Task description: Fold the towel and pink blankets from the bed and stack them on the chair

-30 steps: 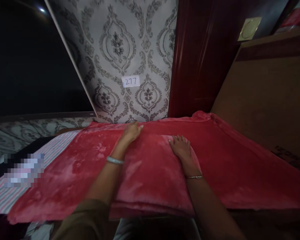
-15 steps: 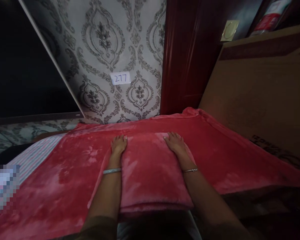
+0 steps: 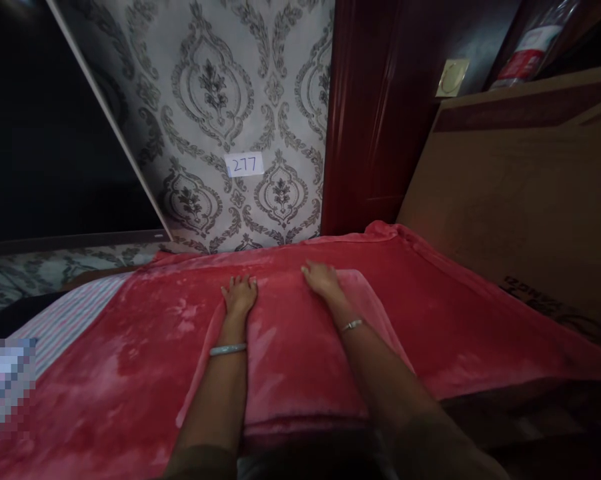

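Head: left hand (image 3: 240,295) splayed; right hand (image 3: 322,279) angled inward.

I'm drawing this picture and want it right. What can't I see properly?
All in the head view:
- Black flat screen: cut off by the left and top edges.
- Red plush folded blanket: covered partly by the left hand, right hand and arms.
- Clear plastic bottle with red-and-white label: top cut off by the top edge.
- Pale pixelated patch: blocky pixels hide what's there.
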### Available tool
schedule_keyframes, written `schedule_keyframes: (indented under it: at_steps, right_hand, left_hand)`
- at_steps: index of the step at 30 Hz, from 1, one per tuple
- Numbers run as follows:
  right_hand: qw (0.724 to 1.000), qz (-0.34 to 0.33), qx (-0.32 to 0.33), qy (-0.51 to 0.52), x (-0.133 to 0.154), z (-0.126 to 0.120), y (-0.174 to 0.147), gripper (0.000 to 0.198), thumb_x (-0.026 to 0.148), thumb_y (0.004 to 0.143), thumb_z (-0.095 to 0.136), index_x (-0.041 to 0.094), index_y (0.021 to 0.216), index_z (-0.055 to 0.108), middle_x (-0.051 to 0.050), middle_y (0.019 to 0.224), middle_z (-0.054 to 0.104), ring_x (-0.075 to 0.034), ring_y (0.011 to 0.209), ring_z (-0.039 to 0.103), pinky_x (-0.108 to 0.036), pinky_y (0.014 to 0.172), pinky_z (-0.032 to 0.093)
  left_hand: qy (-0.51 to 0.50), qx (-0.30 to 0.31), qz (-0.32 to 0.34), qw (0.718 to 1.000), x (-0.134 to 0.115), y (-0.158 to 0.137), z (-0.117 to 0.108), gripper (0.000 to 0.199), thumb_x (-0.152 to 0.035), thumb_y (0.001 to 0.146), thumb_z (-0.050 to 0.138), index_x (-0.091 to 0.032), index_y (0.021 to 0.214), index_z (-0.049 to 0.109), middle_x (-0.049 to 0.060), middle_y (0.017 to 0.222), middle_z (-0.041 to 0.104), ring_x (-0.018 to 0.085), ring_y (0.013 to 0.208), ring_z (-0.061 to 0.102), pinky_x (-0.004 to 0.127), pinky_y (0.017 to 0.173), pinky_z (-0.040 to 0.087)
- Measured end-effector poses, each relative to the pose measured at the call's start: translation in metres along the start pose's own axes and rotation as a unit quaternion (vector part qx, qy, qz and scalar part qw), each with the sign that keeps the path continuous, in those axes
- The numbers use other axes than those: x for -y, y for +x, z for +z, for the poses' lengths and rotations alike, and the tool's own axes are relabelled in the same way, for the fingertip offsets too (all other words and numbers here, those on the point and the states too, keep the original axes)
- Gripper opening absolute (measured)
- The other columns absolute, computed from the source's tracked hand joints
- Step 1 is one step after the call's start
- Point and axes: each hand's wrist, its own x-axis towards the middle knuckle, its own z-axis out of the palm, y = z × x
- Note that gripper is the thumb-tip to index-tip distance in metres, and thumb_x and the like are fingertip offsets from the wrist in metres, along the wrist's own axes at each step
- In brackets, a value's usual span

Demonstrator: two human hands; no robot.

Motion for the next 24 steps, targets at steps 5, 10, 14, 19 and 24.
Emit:
schedule_keyframes:
  at_steps: [5,10,14,19,24]
  right_hand:
    - [1.000,-0.004,0.012,0.010,-0.037,0.036,-0.010,0.047,0.029,0.104,0.030,0.017,0.136,0.062,-0.011,0.138,0.062,-0.019,0.126,0.057,-0.029,0.105,0.038]
    - [1.000,-0.003,0.009,0.024,-0.041,0.038,0.001,0.046,0.031,0.103,0.032,0.016,0.127,0.068,-0.012,0.132,0.066,-0.021,0.121,0.061,-0.029,0.101,0.040]
    - [0.999,-0.007,0.007,0.039,-0.043,0.042,0.003,0.045,0.031,0.103,0.032,0.017,0.124,0.069,-0.012,0.130,0.067,-0.021,0.120,0.061,-0.029,0.100,0.040]
    - [0.999,-0.012,0.013,0.047,-0.048,0.043,0.004,0.045,0.032,0.102,0.032,0.020,0.123,0.070,-0.011,0.127,0.069,-0.021,0.117,0.062,-0.030,0.098,0.040]
    - [0.998,-0.019,0.015,0.052,-0.049,0.043,0.005,0.044,0.032,0.102,0.034,0.021,0.127,0.068,-0.010,0.128,0.069,-0.021,0.118,0.062,-0.029,0.097,0.041]
  left_hand:
    - [-0.007,-0.001,-0.026,1.000,-0.003,0.000,-0.006,0.054,-0.034,0.098,0.032,-0.013,0.143,0.052,0.019,0.152,0.048,0.036,0.146,0.035,0.066,0.117,0.023]
    - [-0.130,-0.152,0.074,0.977,-0.022,-0.010,-0.012,0.042,-0.025,0.091,0.043,-0.012,0.126,0.062,0.019,0.138,0.059,0.029,0.134,0.049,0.045,0.111,0.040]
    - [-0.355,-0.016,0.205,0.912,-0.044,-0.022,0.001,0.029,-0.039,0.088,0.049,-0.017,0.096,0.066,0.006,0.085,0.067,0.018,0.077,0.062,0.030,0.072,0.051]
    - [-0.467,0.161,0.187,0.849,-0.046,-0.028,0.011,0.029,-0.047,0.078,0.059,-0.018,0.082,0.059,-0.004,0.065,0.050,0.009,0.054,0.041,0.023,0.054,0.036]
    - [-0.415,0.231,0.236,0.848,-0.039,-0.028,0.002,0.031,-0.045,0.072,0.069,-0.017,0.084,0.062,-0.002,0.073,0.056,0.012,0.068,0.047,0.025,0.066,0.039]
